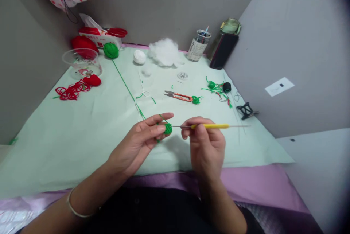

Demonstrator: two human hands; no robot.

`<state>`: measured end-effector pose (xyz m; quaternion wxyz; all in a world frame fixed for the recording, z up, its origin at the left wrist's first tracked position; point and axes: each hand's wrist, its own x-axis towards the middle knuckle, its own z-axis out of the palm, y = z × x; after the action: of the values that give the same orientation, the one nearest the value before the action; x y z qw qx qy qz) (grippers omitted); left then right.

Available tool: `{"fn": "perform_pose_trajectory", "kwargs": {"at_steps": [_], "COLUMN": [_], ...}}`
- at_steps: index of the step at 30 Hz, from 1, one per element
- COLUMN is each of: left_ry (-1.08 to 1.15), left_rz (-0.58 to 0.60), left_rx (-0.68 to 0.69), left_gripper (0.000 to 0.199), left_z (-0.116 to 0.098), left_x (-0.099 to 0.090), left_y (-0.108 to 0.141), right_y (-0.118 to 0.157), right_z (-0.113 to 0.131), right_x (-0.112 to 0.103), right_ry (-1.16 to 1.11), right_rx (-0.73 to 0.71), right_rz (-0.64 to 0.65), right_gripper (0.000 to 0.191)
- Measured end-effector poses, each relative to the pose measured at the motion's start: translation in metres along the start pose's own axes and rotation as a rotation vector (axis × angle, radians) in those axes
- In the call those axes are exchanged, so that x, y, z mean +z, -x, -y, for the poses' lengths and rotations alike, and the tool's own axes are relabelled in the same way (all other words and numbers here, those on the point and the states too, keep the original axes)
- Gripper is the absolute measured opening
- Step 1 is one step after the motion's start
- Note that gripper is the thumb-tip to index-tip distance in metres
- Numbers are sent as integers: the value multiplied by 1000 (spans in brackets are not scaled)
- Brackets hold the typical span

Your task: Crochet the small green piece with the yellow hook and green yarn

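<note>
Between the thumb and fingers of my left hand is a small green crochet piece, pinched near the table's front. Green yarn runs over the left fingers and back to a green yarn ball. My right hand is closed round the yellow handle of a crochet hook. The hook's thin metal shaft points left, and its tip meets the green piece; the exact stitch is too small to make out. Just beyond the hands lie orange-handled thread snips beside a green yarn tangle.
At the back stand a pen jar, a dark phone, white stuffing and a white yarn ball. Left are a clear plastic cup and red yarn. Green scraps and a black stand lie right.
</note>
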<state>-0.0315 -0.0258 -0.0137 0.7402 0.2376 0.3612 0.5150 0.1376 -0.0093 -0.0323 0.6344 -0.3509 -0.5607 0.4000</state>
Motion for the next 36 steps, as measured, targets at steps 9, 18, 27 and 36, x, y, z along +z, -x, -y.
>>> {"fn": "perform_pose_trajectory", "kwargs": {"at_steps": [9,18,27,36], "left_ry": [-227,-348,-463,-59], "left_rz": [15,-28,-150,-41], "left_rx": [97,188,358,45], "left_gripper": [31,25,35,38], "left_z": [-1,-2,5,2], "left_x": [4,1,7,2], "left_y": [4,7,9,2], "right_y": [-3,2,13,5], "right_z": [-5,4,4,1], "right_x": [2,-1,-3,1], "right_ry": [-107,-85,511,80], "right_rx": [142,65,-480,-152], "right_rz": [53,76,188,20], "right_gripper": [21,18,31,23]}}
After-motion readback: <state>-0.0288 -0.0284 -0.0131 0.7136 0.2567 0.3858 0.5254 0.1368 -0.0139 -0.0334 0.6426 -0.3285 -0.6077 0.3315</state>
